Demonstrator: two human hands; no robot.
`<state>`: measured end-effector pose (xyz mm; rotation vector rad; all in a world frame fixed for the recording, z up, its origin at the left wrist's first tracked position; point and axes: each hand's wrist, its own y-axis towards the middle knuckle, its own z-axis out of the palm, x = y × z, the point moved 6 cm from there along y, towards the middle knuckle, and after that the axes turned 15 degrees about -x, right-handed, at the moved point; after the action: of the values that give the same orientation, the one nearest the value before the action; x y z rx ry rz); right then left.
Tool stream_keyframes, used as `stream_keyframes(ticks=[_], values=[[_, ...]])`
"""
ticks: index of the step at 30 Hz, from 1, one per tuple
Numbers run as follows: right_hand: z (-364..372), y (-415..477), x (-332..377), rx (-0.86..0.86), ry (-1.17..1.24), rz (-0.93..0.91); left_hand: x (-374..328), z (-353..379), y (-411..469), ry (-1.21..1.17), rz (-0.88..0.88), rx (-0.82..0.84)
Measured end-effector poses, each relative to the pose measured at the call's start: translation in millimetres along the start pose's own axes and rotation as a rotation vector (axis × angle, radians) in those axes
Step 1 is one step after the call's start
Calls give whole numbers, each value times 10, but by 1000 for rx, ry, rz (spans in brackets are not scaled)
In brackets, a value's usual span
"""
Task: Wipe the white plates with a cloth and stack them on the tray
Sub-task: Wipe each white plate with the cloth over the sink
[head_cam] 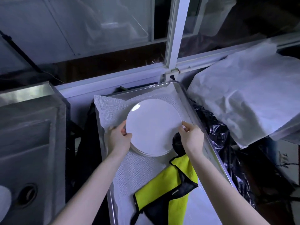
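Top white plate (153,123) over plate stack (151,152) mid-tray (183,93) | left hand (119,135), right hand (191,135) pinch its rim | yellow cloth (164,181) near stack, idle | wiping seemingly done, stacking underway, remaining plates unseen

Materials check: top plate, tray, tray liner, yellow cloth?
Top white round plate: likely glazed ceramic, possibly melamine; glossy, bright highlight near its rim.
Silver rectangular tray: metal, probably stainless steel or aluminium; dull sheen on raised rim.
White mesh liner: woven or perforated sheet, maybe plastic; fine grid texture.
Yellow cloth with black edging: microfibre-like, matte, soft folds.
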<state>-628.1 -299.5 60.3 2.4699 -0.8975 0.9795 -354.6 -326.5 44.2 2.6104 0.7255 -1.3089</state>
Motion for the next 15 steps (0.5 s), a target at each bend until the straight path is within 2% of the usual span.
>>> stream_keyframes(ticks=[2, 7, 12, 15], values=[[0, -2, -3, -9, -15, -14, -8, -6, -12, 48, 44, -13], [25, 15, 1, -11, 3, -23, 38, 34, -5, 33, 18, 37], [-133, -93, -2, -101, 151, 73, 80, -38, -41, -47, -35, 52], [-216, -291, 165, -66, 261, 50, 111, -218, -141, -167, -51, 15]])
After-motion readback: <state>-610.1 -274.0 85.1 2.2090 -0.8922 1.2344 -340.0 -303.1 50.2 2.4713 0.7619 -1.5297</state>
